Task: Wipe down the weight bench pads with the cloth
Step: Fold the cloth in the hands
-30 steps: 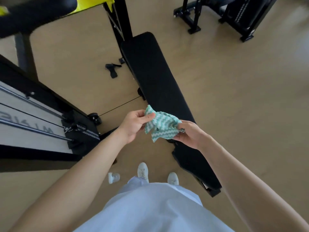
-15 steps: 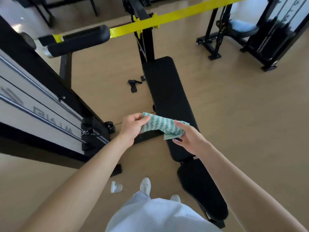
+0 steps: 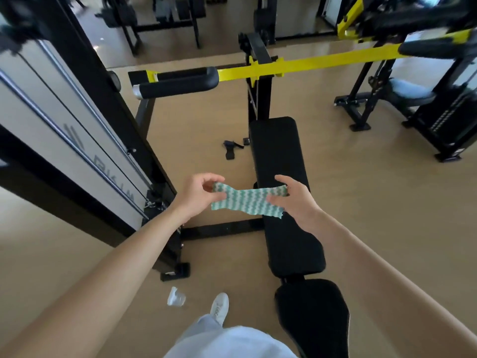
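A green-and-white zigzag cloth is stretched out flat in the air between both hands. My left hand pinches its left end and my right hand pinches its right end. Below and behind the cloth runs the weight bench: a long black back pad stretching away from me, and a shorter black seat pad near my right leg. The cloth hangs above the back pad's left edge without touching it.
A cable machine with steel rods stands on the left. A yellow bar with black padded rollers crosses behind the bench. Black straps and a small white object lie on the tan floor. Another machine stands at the right.
The cloth went from crumpled between my hands to pulled out flat. My hands moved apart. The view tilted up, showing more of the bench and the yellow bar.
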The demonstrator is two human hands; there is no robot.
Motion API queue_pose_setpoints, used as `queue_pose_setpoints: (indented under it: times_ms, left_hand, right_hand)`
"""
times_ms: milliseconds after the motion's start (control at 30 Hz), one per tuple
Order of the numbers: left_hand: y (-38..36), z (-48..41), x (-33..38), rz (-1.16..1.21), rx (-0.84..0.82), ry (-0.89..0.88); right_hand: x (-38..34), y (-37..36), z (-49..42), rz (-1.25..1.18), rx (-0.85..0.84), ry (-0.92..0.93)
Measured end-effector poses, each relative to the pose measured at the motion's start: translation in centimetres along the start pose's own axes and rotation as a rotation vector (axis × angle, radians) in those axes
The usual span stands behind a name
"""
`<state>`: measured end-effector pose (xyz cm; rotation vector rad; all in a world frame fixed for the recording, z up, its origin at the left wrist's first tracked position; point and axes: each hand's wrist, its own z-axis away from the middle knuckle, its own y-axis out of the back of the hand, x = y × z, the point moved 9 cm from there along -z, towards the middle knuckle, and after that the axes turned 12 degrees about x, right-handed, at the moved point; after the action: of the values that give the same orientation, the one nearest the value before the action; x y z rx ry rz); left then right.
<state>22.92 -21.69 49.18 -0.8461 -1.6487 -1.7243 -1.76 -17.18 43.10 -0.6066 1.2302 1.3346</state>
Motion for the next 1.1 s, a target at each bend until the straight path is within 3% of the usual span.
queue_pose_setpoints:
  times_ms: [133,300,400,500,567,700,867,1100]
  left_hand:
    - [4.1,-0.2,1.4,-0.266,0.118,-0.156]
    - [8.8,-0.5,1.5,-0.312,0.103,-0.147]
    - [11.6,-0.8,-0.5,-0.045,0.015,0.06]
    - [14.7,-0.5,-2.5,0.283,0.049,0.215]
    - [17.0,-0.3,-3.8,0.374,0.104,0.27]
    - [22.4,-0.1,-5.2,0.385,0.182,0.252]
    - [27.7,0.0,-6.3,0.382,0.103,0.188]
    - [31.9,1.8,-5.6,0.538,-0.04,0.152]
  right_hand:
    - [-5.8,-0.9,0.5,0.414,0.051,0.342]
    - [-10.7,-3.0,0.4,0.578,0.095,0.478]
    - [-13.0,-4.7,0.7,0.428,0.037,0.414]
    - [-14.0,-7.5,1.9,0.097,-0.089,0.216]
    - [-14.8,-10.1,2.9,-0.03,-0.129,0.158]
    - [-18.2,-14.9,5.6,-0.166,-0.021,0.166]
    - [-22.8,-21.9,10.0,-0.189,0.054,0.268]
    - [-26.3,-30.5,15.1,-0.218,-0.052,0.26]
